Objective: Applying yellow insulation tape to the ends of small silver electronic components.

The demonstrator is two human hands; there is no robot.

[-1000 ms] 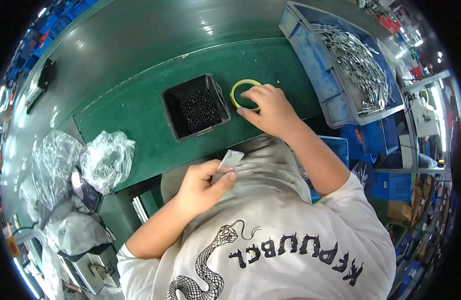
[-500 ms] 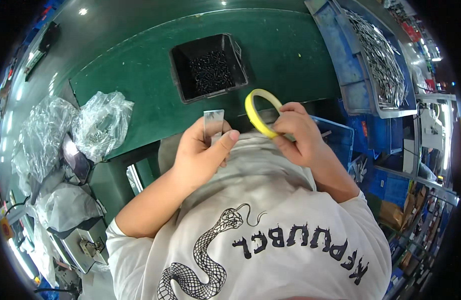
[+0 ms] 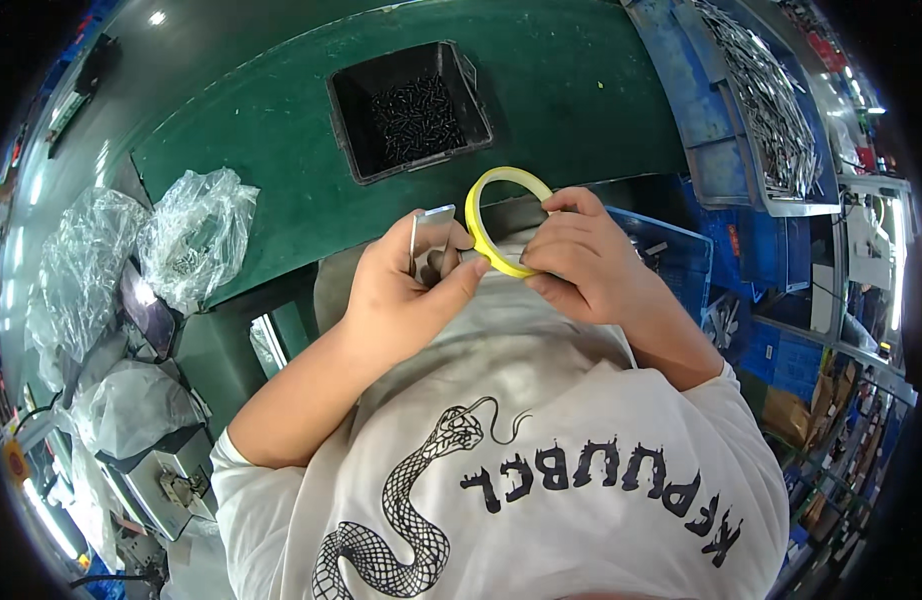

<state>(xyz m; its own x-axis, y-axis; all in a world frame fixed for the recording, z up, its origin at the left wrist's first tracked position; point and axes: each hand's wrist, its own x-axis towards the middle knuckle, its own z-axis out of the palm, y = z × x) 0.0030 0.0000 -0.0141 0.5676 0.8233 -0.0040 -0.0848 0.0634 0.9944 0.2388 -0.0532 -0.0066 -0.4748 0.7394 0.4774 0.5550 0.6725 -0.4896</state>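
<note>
My left hand is closed around a small flat rectangular piece, shiny and pale, which stands up between the thumb and the fingers. Just to the right, my right hand grips a roll of yellow tape by its right side, with the ring facing up and tilted. The left edge of the roll meets the left fingertips and thumb, close beside the flat piece. Whether a strip of tape is stuck to the piece is hidden by the fingers.
On the green table stands a black bin of small black parts. At right, a blue crate holds many thin metal rods. Clear plastic bags lie at left. Another blue bin sits beyond my right forearm.
The tape roll has moved left and slightly up with my right hand and now meets my left fingers. The flat piece has turned in my left hand.
</note>
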